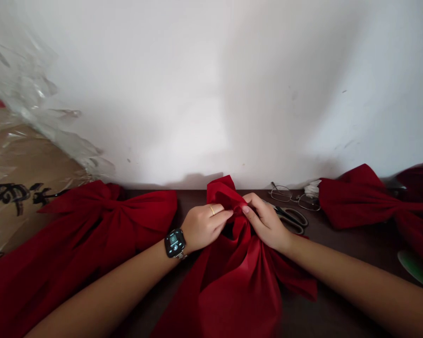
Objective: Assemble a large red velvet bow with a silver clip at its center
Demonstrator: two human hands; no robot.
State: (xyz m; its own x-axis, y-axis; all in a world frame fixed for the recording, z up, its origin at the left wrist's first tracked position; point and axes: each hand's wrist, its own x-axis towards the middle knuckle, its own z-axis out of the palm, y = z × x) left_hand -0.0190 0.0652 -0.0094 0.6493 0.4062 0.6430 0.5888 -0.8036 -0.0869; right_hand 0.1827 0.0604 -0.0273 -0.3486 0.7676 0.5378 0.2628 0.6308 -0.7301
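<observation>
A red fabric bow [238,277] is being pinched at its gathered upper fold, its long axis running straight away from the body. The left hand [204,227] and right hand [266,223] are being held nearly closed on it, equally near (a smartwatch [175,243] is being worn on the left wrist). Scissors [291,219] are being left just beyond the right hand on the dark tabletop [338,281], with eyeglasses [294,197] behind them, by the wall [211,94].

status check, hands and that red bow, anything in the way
Left hand and right hand pinching top of red fabric bow. Scissors beside right hand, eyeglasses behind them.
</observation>
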